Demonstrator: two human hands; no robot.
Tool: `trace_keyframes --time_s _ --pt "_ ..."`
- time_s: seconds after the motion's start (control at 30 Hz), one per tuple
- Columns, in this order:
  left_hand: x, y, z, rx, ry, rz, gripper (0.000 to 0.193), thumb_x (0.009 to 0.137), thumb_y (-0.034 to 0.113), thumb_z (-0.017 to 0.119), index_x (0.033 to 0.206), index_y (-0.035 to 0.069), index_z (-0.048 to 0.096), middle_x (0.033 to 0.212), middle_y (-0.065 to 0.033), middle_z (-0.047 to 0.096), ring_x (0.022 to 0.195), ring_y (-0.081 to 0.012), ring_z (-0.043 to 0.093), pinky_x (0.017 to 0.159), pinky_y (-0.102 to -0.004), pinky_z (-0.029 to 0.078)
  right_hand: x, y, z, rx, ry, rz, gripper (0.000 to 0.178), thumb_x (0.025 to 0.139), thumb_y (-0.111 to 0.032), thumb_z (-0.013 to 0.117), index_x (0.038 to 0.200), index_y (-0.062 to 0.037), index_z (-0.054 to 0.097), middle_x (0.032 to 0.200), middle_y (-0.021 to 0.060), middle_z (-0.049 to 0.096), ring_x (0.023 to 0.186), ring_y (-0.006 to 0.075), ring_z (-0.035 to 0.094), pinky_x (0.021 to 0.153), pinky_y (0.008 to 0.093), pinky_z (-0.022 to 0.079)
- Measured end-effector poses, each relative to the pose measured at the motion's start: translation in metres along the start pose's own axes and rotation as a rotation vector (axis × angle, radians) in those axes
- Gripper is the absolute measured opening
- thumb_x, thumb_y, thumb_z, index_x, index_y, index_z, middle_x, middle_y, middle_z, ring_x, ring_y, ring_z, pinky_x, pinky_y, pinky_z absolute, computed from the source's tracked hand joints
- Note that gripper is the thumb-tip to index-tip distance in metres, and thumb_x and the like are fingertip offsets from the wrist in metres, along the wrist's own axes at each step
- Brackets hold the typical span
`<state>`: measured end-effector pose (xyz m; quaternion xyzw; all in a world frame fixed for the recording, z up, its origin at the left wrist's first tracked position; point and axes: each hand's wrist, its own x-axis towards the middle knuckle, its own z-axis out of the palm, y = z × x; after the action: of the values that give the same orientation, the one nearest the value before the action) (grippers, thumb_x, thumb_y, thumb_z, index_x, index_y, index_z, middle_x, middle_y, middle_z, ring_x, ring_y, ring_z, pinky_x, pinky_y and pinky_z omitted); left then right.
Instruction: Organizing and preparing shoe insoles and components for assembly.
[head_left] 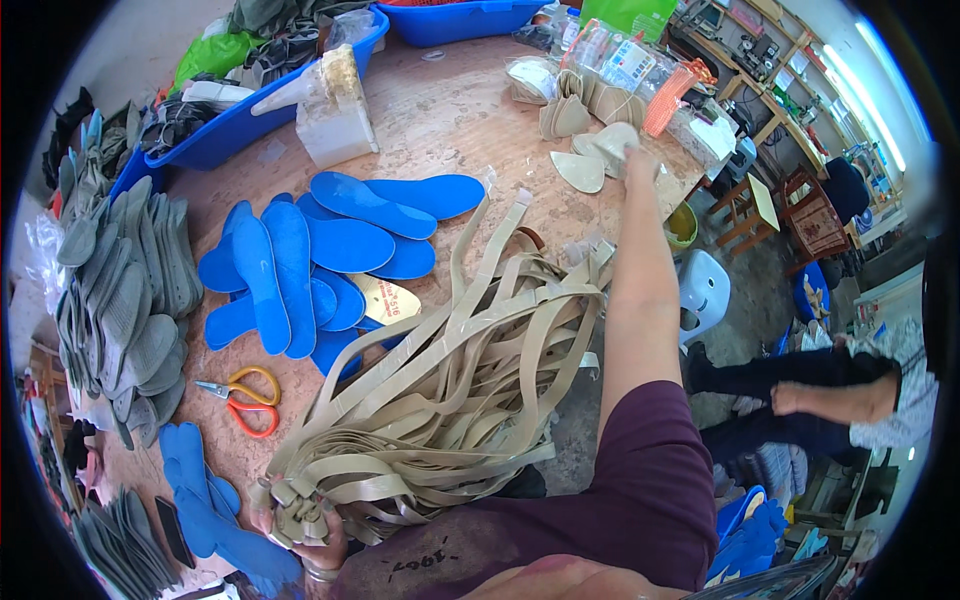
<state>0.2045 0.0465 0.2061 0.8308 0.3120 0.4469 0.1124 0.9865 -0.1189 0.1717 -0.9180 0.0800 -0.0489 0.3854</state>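
My left hand [328, 548], at the lower left, is closed around the gathered ends of beige strips [470, 350]. The long strips spread in a tangled heap over the table's near edge. My right arm is stretched to the far right of the table. There my right hand [641, 165] grips a pale beige rounded piece [612, 142] among similar flat pieces; its fingertips are partly hidden. One pointed oval piece [577, 172] lies just left of it, and stacked beige pieces [566, 112] stand behind.
Blue insoles [290, 270] are piled left of the strips, with orange-handled scissors [245, 398] nearby. Grey insoles [135, 300] fill the left edge. A white glue container [335, 120] stands before a blue basin [230, 120]. Another person's arm [840, 400] shows at right, beyond a white stool [705, 290].
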Motion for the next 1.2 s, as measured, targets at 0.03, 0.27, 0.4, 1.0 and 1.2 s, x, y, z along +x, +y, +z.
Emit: trace_keyframes --time_s 0.03,0.27,0.4,1.0,1.2 --pt "-0.002 -0.005 0.001 0.097 -0.035 0.072 0.079 0.084 0.022 0.069 0.145 -0.002 0.024 0.142 -0.0224 0.037 0.127 -0.0389 0.043 0.106 -0.0505 0.034 0.001 0.003 -0.004 0.494 -0.055 0.063 0.053 0.075 -0.036 0.078 0.110 0.0015 0.064 0.112 0.0211 0.067 0.095 0.0318 0.068 0.082 0.0401 0.054" --pt "-0.006 -0.018 0.004 0.099 -0.098 0.023 0.063 0.088 0.028 0.067 0.139 0.004 0.040 0.142 -0.0239 0.037 0.124 -0.0429 0.045 0.103 -0.0533 0.037 -0.059 0.001 -0.015 -0.039 -0.186 -0.258 0.038 0.076 -0.027 0.076 0.103 -0.0028 0.064 0.095 0.0106 0.067 0.078 0.0225 0.065 0.065 0.0358 0.051" --pt "-0.003 -0.007 0.012 -0.138 0.064 -0.156 0.057 0.089 0.028 0.065 0.138 0.008 0.043 0.141 -0.0242 0.038 0.123 -0.0435 0.046 0.102 -0.0535 0.037 -0.089 -0.005 0.010 -0.101 -0.261 -0.294 0.040 0.072 -0.022 0.079 0.105 -0.0031 0.064 0.087 0.0081 0.067 0.075 0.0210 0.064 0.065 0.0344 0.051" --pt "-0.010 -0.018 0.017 0.060 -0.029 0.032 0.055 0.089 0.020 0.064 0.138 0.013 0.040 0.134 -0.0221 0.047 0.123 -0.0404 0.048 0.103 -0.0528 0.040 0.023 -0.017 0.020 0.094 -0.365 -0.149 0.052 0.063 -0.020 0.087 0.105 0.0058 0.069 0.107 0.0157 0.069 0.093 0.0272 0.065 0.079 0.0409 0.051" --pt "-0.022 -0.030 0.018 0.107 -0.028 0.023 0.054 0.089 0.020 0.065 0.136 0.009 0.041 0.128 -0.0193 0.052 0.116 -0.0366 0.052 0.099 -0.0494 0.042 -0.018 -0.027 -0.029 0.516 -0.548 -0.091 0.043 0.074 -0.007 0.078 0.114 0.0011 0.065 0.107 0.0092 0.069 0.094 0.0203 0.065 0.084 0.0355 0.050"
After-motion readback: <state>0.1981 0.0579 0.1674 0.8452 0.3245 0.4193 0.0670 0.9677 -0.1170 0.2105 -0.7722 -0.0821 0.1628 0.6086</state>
